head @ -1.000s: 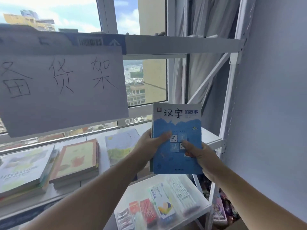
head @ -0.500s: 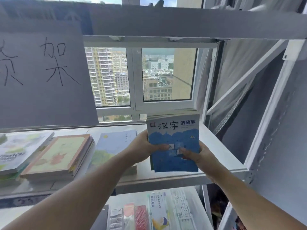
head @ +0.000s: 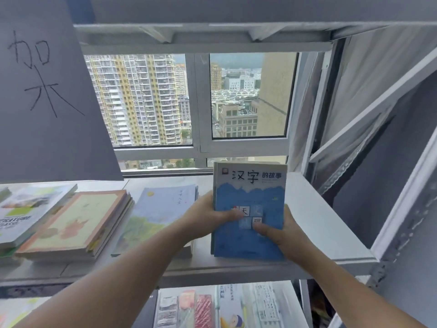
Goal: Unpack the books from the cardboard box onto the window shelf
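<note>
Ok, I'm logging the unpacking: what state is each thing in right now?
Blue book: gripped by both hands at the shelf's right end; resting or hovering, cannot tell.
Left hand: grips its left edge, thumb on cover.
Right hand: grips its lower right, thumb on cover.
Book piles: lying flat on the shelf, left of it.

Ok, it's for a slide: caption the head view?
Left hand and right hand grip a stack of blue-covered books at the window shelf.
</note>
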### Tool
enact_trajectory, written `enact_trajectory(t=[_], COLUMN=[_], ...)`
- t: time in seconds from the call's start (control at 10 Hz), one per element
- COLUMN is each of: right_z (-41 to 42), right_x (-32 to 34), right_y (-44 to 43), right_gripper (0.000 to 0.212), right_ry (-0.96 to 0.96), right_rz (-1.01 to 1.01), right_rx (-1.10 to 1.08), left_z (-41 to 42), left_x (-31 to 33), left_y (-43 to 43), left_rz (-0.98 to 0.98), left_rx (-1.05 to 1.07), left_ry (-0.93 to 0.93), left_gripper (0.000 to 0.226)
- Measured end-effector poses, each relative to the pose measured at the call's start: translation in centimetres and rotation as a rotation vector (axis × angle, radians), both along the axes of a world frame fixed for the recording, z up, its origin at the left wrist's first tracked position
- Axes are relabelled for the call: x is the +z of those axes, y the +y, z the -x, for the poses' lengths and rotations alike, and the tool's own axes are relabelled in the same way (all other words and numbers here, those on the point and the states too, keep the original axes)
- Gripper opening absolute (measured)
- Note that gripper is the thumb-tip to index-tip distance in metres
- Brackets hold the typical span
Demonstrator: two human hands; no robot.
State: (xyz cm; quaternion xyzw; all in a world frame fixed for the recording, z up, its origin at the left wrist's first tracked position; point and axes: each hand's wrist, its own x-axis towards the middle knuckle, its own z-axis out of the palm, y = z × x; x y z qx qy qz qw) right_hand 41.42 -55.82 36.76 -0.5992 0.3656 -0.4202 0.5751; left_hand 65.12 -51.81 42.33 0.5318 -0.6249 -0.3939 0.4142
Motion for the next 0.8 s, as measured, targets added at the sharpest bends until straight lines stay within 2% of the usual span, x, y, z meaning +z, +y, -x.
enact_trajectory(t=[0.1, 0.2, 0.4, 0.6, 0.7, 0.8], right_z=[-0.6, -1.4, -2.4, -2.5, -2.6, -2.7], right_x=[1.4, 2.4, 3.4, 3.7, 3.9, 4.8], right_y=[-1.1, -2.0, -2.8, -3.7, -4.5, -4.7], right_gripper=[0.091, 0.086, 0.064, 0.038, 0.035, 0.032], right_ry=[0.08, 0.187, 0.369, 0.438, 0.509, 0.676], right_rz=[-0.099, -0.176, -0.238, -0.3, -0.323, -0.233], right_rx=[-0.052, -0.051, -0.056, -0.059, -0.092, -0.147], left_z=[0.1, -0.1, -0.1, -0.1, 0.0, 0.2], left_x=[0.8, 0.7, 0.2, -1.0, -1.1, -0.6], left_y=[-1.2, -2.3, -4.3, -5.8, -5.3, -4.8], left_rz=[-0.142, -0.252, -0.36, -0.387, -0.357, -0.252], left_rx=[0.063, 0.154, 0.26, 0.282, 0.315, 0.301], left_ry=[0.014, -0.094, -0.262, -0.406, -0.516, -0.543], left_gripper=[0.038, 0.045, 0.044, 0.041, 0.046, 0.043])
